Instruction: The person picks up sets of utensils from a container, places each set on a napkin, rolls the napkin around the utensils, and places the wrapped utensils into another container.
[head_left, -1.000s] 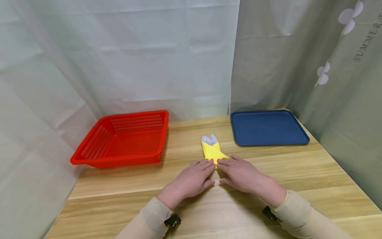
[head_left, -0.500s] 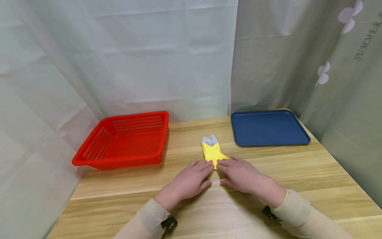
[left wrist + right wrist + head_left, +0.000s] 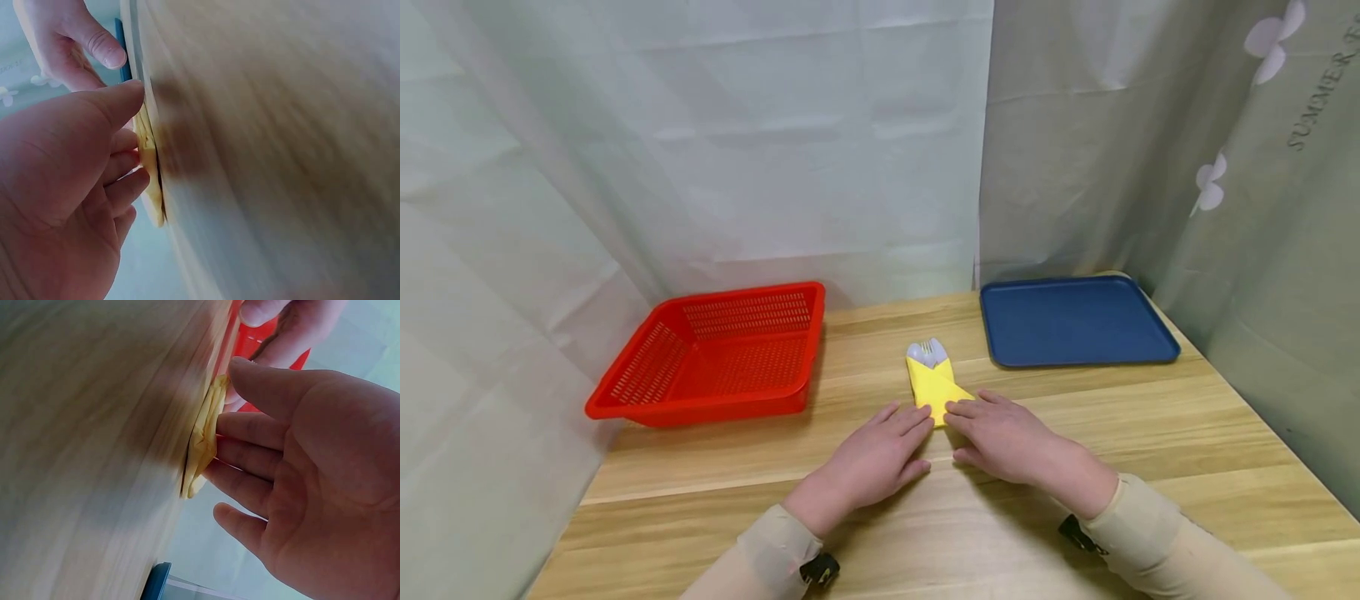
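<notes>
A folded yellow napkin (image 3: 934, 390) lies on the table in the head view, its flaps crossed. Out of its far end stick the pale heads of a fork and other cutlery (image 3: 928, 352); their lower parts are hidden inside. My left hand (image 3: 874, 458) touches the near left part of the napkin with fairly straight fingertips. From the other side my right hand (image 3: 1003, 437) rests its fingertips on the near right part. Both wrist views show the napkin's near edge (image 3: 149, 156) low on the wood, with fingers on top and each thumb apart from it.
A red slotted plastic basket (image 3: 722, 408) stands at the back left. Toward the back right lies a blue tray (image 3: 1078, 321). The wooden table (image 3: 715, 508) backs onto a pale curtain (image 3: 760, 150), which also hangs along both sides.
My left hand has slid slightly left and toward me, its fingertips still at the napkin's edge. The right hand and the napkin have hardly moved.
</notes>
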Demonstrator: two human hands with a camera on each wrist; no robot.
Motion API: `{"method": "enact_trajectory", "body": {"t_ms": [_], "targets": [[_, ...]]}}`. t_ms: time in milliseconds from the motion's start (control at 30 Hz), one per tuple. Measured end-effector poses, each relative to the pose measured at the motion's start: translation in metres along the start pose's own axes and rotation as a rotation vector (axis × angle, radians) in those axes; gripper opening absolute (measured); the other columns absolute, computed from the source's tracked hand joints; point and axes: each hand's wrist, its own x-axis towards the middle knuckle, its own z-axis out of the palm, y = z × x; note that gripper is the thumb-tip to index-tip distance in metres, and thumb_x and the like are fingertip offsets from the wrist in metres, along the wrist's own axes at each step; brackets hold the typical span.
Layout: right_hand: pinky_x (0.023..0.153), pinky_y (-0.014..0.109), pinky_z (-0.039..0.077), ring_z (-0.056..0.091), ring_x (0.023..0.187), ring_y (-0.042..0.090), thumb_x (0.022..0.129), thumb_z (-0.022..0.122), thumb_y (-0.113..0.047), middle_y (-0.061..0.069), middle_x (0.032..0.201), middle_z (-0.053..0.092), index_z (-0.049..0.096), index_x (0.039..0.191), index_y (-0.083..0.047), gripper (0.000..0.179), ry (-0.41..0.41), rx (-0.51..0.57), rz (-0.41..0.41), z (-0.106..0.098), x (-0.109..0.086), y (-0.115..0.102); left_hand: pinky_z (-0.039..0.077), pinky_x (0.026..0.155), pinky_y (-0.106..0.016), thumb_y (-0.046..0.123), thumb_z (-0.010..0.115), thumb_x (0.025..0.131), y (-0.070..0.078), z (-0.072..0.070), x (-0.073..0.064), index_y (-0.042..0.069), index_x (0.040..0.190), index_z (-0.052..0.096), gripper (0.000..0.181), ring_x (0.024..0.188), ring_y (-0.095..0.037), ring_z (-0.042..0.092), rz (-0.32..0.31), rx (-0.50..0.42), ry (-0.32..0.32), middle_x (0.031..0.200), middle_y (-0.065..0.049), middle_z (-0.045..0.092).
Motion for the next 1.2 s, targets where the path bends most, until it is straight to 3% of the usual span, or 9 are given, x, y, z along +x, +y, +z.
{"method": "enact_trajectory", "body": {"t_ms": [300, 667, 967, 1200], "targets": [[0.123, 0.055, 0.041, 0.059, 0.145, 0.031, 0.104, 0.080, -0.032, 0.017, 0.153, 0.065, 0.069, 0.145, 0.000, 0.053, 0.024, -0.009, -0.017, 0.002, -0.001, 0.001, 0.032, 0.129, -0.051, 0.044, 0.065, 0.112, 0.004, -0.002, -0.001, 0.006, 0.159, 0.058, 0.062, 0.155, -0.026, 0.049, -0.021, -0.013, 0.003, 0.167, -0.011, 0.052], [0.122, 0.055, 0.042, 0.059, 0.144, 0.030, 0.104, 0.080, -0.032, 0.017, 0.152, 0.065, 0.070, 0.143, 0.000, 0.052, 0.027, -0.017, -0.016, 0.001, -0.001, 0.000, 0.044, 0.122, -0.050, 0.042, 0.067, 0.111, 0.006, -0.009, -0.005, 0.003, 0.157, 0.059, 0.061, 0.145, -0.032, 0.058, -0.110, -0.065, 0.042, 0.159, -0.014, 0.060], [0.123, 0.055, 0.040, 0.058, 0.145, 0.031, 0.104, 0.080, -0.032, 0.017, 0.153, 0.064, 0.069, 0.145, 0.000, 0.053, 0.019, -0.002, -0.010, 0.001, -0.002, 0.000, 0.052, 0.113, -0.049, 0.038, 0.068, 0.111, 0.008, -0.011, 0.001, 0.002, 0.149, 0.065, 0.053, 0.134, -0.032, 0.065, -0.244, -0.185, 0.105, 0.143, -0.014, 0.070], [0.122, 0.055, 0.042, 0.059, 0.144, 0.030, 0.103, 0.080, -0.032, 0.017, 0.152, 0.065, 0.070, 0.144, 0.000, 0.053, 0.035, -0.011, -0.024, 0.002, -0.001, 0.001, 0.061, 0.094, -0.049, 0.036, 0.071, 0.110, 0.009, -0.011, 0.007, 0.001, 0.139, 0.072, 0.045, 0.109, -0.029, 0.071, -0.365, -0.306, 0.138, 0.122, -0.014, 0.073]]}}
